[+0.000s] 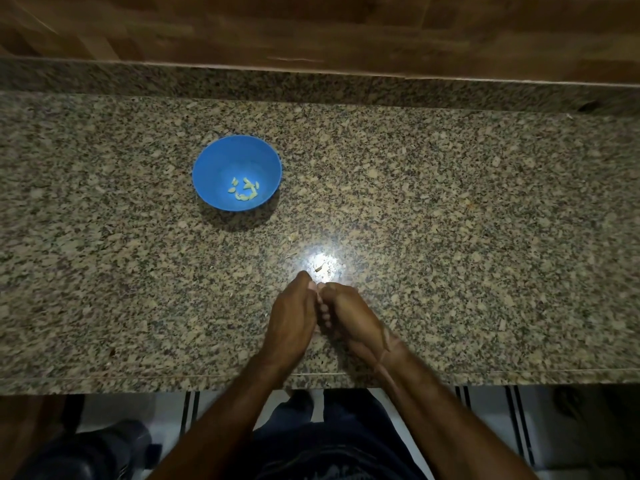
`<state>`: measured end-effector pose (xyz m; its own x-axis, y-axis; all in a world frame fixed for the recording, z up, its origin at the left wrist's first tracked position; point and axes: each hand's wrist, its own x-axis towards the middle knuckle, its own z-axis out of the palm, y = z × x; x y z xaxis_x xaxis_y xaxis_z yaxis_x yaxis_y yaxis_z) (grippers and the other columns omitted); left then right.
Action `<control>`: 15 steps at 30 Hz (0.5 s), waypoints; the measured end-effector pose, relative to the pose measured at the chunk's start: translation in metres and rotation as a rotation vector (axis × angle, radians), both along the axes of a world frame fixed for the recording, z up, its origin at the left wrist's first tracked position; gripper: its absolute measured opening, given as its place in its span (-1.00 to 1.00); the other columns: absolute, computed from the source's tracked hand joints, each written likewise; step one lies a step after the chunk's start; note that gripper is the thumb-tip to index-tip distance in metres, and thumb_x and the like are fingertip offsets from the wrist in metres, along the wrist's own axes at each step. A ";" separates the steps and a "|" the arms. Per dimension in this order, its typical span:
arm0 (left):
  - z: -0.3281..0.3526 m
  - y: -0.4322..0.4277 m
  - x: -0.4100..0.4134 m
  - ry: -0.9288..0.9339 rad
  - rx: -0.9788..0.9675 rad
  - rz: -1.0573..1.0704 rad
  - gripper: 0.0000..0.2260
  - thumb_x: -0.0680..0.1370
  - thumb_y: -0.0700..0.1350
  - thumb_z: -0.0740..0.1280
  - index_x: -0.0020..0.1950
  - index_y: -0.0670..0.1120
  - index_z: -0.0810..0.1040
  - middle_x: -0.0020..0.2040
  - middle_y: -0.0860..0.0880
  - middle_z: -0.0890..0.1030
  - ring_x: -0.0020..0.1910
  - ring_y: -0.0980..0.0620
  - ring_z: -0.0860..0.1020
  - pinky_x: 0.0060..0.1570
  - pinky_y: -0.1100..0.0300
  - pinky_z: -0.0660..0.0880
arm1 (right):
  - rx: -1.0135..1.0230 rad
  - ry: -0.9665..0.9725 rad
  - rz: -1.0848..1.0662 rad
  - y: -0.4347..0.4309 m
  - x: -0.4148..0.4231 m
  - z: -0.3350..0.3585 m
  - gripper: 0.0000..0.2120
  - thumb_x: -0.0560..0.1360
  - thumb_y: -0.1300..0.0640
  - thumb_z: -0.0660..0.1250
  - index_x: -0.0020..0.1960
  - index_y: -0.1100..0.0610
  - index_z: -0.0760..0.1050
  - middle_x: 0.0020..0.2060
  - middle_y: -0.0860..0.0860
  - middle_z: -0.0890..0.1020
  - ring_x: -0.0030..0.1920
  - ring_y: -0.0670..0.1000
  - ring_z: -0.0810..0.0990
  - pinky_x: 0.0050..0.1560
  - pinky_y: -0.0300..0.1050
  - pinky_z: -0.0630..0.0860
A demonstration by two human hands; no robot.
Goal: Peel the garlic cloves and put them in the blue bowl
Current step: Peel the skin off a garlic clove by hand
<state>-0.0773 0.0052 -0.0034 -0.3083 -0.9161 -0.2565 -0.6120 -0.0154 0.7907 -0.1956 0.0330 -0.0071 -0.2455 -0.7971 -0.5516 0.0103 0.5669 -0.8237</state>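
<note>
On speckled granite counter [450, 202] | round blue bowl [221, 161] | pale curved cloves [244, 190] inside

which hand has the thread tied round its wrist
The right hand; a thin thread circles its wrist, while the left hand has a bare wrist.

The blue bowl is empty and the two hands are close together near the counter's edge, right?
Not quite. The blue bowl isn't empty: the head view shows several pale garlic cloves lying in it. The left hand and right hand are indeed close together near the edge of the counter.
</note>
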 end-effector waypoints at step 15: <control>0.001 -0.017 -0.004 0.277 0.566 0.210 -0.70 0.71 -0.14 0.16 -0.23 -0.07 0.41 -0.37 -0.07 0.39 -0.44 0.01 0.32 -0.39 0.12 0.21 | -0.208 0.639 0.246 0.011 -0.007 -0.010 -0.67 0.73 -0.01 0.12 -0.13 0.11 0.43 -0.29 -0.06 0.47 -0.27 -0.05 0.43 -0.24 -0.10 0.31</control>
<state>-0.0815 -0.0121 -0.0029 -0.2616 -0.7109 -0.6528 -0.3255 -0.5718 0.7531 -0.2025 0.0435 -0.0176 -0.2694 -0.9440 -0.1908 -0.6188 0.3214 -0.7168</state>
